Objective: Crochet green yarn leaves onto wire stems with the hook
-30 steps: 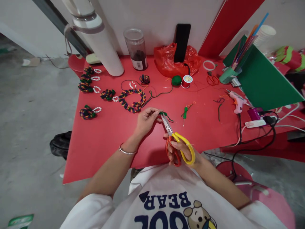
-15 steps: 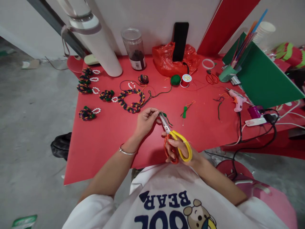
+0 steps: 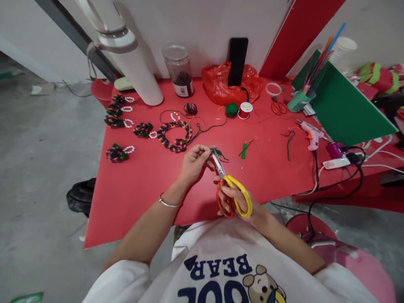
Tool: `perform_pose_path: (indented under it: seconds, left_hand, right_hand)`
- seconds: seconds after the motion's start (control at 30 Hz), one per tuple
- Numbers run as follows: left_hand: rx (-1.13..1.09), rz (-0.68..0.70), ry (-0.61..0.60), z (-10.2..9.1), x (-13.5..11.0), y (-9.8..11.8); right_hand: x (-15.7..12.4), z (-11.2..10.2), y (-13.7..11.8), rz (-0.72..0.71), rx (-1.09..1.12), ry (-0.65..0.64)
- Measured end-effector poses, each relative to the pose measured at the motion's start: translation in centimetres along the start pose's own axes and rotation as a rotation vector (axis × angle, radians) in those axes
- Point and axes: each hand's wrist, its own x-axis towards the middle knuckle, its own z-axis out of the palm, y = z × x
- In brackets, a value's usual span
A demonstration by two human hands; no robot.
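Observation:
My left hand [image 3: 195, 163] is closed, thumb and fingertips pinched on a small piece of dark green yarn [image 3: 222, 155] whose loose tail trails to the right. My right hand [image 3: 232, 199] grips a pair of scissors [image 3: 240, 188] with one yellow and one red handle loop. The scissors' tips meet the yarn right at my left fingertips, and the fingers partly hide that spot. To the right lies a green thread-wound piece [image 3: 244, 150] with a pin-like end. A multicoloured braided yarn ring [image 3: 174, 136] rests beyond my left hand.
Yarn flowers with bead loops [image 3: 116, 153] line the red table's [image 3: 132, 202] left side. Behind are a green yarn ball [image 3: 232, 110], thread spool [image 3: 245, 110], jar [image 3: 178, 71] and white bottle [image 3: 139, 69]. A glue gun [image 3: 313, 135] and cables lie right.
The table scene sits slightly lower in the picture. The green yarn's tail has shifted up a little and lies flatter. Both hands keep nearly the same pose at the yarn.

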Motion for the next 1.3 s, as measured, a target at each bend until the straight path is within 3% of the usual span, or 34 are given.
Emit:
perform_pose_path:
  seconds: [0.23, 0.43, 0.6, 0.67, 0.77, 0.9, 0.97, 1.1, 1.3]
  left_hand:
    - [-0.185, -0.049, -0.038, 0.2, -0.2, 0.4]
    - [-0.151, -0.046, 0.012, 0.3, -0.1, 0.1]
    - [-0.153, -0.069, 0.046, -0.1, 0.0, 0.1]
    - [-0.165, -0.075, 0.046, -0.2, -0.1, 0.3]
    - [-0.200, -0.121, 0.018, -0.2, -0.3, 0.5]
    - [-0.250, -0.160, -0.046, 0.1, -0.7, 0.6]
    - [-0.271, -0.148, -0.055, 0.4, -0.8, 0.6]
    - [-0.275, -0.150, -0.058, 0.7, -0.9, 0.8]
    - [-0.282, -0.179, -0.128, 0.2, -1.0, 0.9]
  right_hand:
    - [-0.6, 0.0, -0.1, -0.038, 0.006, -0.045]
    - [-0.2, -0.6, 0.2, 0.005, 0.049, -0.062]
    - [-1.5, -1.7, -0.1, -0.006, -0.102, -0.123]
    - [-2.2, -2.1, -0.9, -0.056, -0.233, -0.052]
    - [-2.3, -2.0, -3.1, -0.250, -0.405, 0.179]
    - [0.0, -1.1, -5.9, -0.507, -0.551, 0.400]
    - [1.7, -0.6, -6.7, -0.583, -0.581, 0.427]
    - [4.5, 0.4, -6.8, -0.576, -0.614, 0.391]
    - [5.3, 0.7, -6.7, -0.555, -0.584, 0.356]
